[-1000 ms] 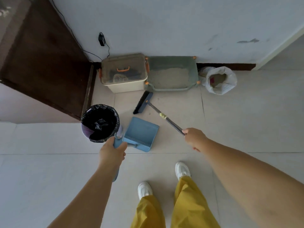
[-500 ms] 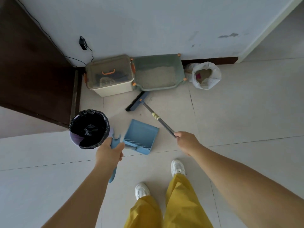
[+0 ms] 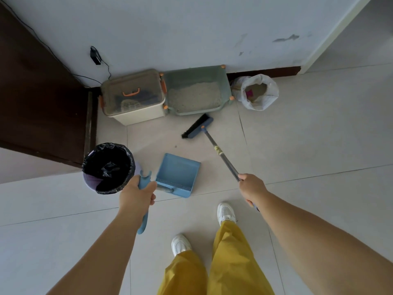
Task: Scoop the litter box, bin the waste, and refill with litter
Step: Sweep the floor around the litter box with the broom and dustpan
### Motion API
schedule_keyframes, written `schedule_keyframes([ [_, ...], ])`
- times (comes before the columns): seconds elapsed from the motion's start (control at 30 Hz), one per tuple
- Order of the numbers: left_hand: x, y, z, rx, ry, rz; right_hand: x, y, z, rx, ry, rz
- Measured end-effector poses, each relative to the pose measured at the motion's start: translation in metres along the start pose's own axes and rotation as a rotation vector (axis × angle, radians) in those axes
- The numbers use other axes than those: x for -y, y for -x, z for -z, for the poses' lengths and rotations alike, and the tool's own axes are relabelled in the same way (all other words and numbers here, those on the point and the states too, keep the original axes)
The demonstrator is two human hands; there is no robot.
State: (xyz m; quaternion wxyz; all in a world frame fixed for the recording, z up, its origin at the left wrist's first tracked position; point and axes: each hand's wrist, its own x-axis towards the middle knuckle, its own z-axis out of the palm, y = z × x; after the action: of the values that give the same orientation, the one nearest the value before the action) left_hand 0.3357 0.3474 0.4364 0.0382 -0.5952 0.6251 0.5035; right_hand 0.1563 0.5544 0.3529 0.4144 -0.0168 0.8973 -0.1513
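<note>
Head view: left hand [image 3: 136, 195] still gripped the blue dustpan [image 3: 177, 175] handle beside the lined bin [image 3: 108, 167]; right hand [image 3: 252, 186] still gripped the broom [image 3: 197, 127]. Broom head had shifted slightly off the litter box [image 3: 196, 93] at the wall, litter bag [image 3: 257, 92] beside it.

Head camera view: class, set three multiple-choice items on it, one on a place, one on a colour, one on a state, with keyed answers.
1. The white bag stands where?
A. right of the litter box
B. inside the bin
C. on the dustpan

2. The dustpan is:
A. red
B. blue
C. black

3. The right hand:
A. hangs empty
B. grips the broom
C. presses the wall

Answers: 1 A, it sits by the wall just past the box; 2 B, its tray is light blue; 3 B, its fingers wrap the broom's handle.
</note>
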Motion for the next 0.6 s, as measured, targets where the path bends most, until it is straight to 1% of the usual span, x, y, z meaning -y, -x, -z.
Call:
schedule_keyframes([
  [0.1,-0.001,0.001,-0.002,0.006,0.01,-0.008,-0.018,0.016,0.0,-0.035,0.02,0.063],
  [0.17,-0.002,0.002,-0.005,0.007,0.01,-0.014,-0.023,0.023,-0.004,-0.047,-0.009,0.084],
  [0.23,-0.002,0.003,-0.007,0.002,0.004,-0.018,-0.014,0.02,-0.007,-0.038,-0.047,0.107],
  [0.33,-0.002,0.004,-0.015,-0.01,-0.016,-0.028,0.009,-0.008,-0.005,0.004,-0.01,0.146],
  [0.4,-0.003,0.004,-0.018,-0.013,-0.02,-0.031,0.016,-0.026,-0.001,0.011,-0.004,0.107],
  [0.47,-0.004,0.005,-0.019,-0.01,-0.022,-0.035,0.009,-0.035,0.001,0.008,-0.016,0.059],
  [0.6,-0.008,0.007,-0.021,0.009,-0.025,-0.042,-0.014,-0.026,0.003,-0.005,-0.105,-0.025],
])
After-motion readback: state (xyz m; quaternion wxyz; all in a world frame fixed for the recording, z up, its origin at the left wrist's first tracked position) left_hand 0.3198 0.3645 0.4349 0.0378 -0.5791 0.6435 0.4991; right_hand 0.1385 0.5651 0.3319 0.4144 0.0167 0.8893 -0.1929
